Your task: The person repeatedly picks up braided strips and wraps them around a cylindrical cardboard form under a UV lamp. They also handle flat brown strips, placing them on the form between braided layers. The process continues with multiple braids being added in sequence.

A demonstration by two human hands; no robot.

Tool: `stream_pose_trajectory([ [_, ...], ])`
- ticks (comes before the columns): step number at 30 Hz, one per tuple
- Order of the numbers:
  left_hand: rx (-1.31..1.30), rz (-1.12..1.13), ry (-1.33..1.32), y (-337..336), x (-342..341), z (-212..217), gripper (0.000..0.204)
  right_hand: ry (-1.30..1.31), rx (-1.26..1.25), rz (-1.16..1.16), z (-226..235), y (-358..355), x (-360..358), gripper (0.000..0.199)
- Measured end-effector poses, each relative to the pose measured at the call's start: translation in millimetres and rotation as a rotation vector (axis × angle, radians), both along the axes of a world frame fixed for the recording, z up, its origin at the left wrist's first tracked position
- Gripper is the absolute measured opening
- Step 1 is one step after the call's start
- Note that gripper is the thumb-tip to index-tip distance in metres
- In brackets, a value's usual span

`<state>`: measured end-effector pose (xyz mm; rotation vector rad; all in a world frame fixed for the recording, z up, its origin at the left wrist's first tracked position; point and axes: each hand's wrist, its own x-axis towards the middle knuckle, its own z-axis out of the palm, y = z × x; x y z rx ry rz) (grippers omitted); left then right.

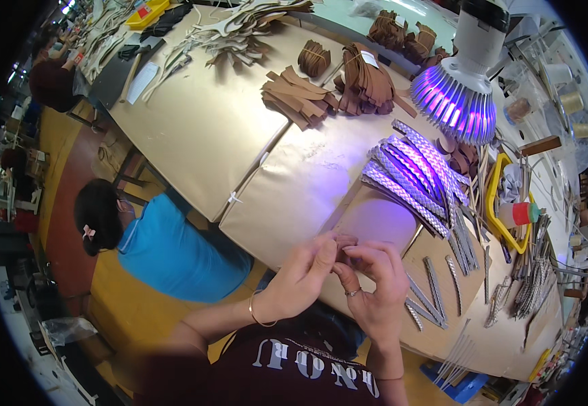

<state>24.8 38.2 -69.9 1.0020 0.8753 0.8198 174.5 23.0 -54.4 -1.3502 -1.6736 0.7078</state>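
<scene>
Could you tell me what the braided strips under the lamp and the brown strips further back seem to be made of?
Braided strips: apparently woven leather or synthetic cord, pale with a dull sheen; the plaited pattern shows under the lamp's violet light. Brown strips: flat, matte, likely leather or suede, cut in stiff bands and stacked.

Dark maroon shirt, pale lettering across chest; thin bangle on left wrist; ring on right hand point(374, 287).

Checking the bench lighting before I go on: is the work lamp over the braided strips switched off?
No. The lamp is lit and throws a violet glow over the braided strips on the table.
</scene>
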Motion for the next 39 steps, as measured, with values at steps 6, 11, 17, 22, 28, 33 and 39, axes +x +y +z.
stream_pose_trajectory([
  [6, 0.338, -0.054, 0.344, 8, -7, 5, 0.046, -0.001, -0.009, 0.006, 1, 7, 6, 0.031],
  [11, 0.290, -0.123, 0.282, 8, -5, 4, 0.045, -0.010, 0.001, 0.011, 5, 8, 11, 0.031],
  [17, 0.231, -0.077, 0.166, 2, 5, 5, 0.048, 0.022, 0.066, -0.025, 3, 5, 16, 0.031],
  [22, 0.323, -0.023, 0.230, 3, 12, 5, 0.043, 0.013, 0.129, -0.026, -1, 3, 21, 0.030],
  [28, -0.078, 0.089, -0.062, 2, 18, 6, 0.048, -0.077, 0.137, 0.014, 0, -1, 28, 0.023],
  [33, -0.338, 0.261, -0.170, 25, -14, -5, 0.046, 0.338, 0.133, 0.213, -3, -15, 42, 0.020],
  [39, -0.035, 0.415, 0.293, 89, -72, -52, 0.051, 1.372, 0.101, 0.349, -21, -40, 87, 0.037],
])
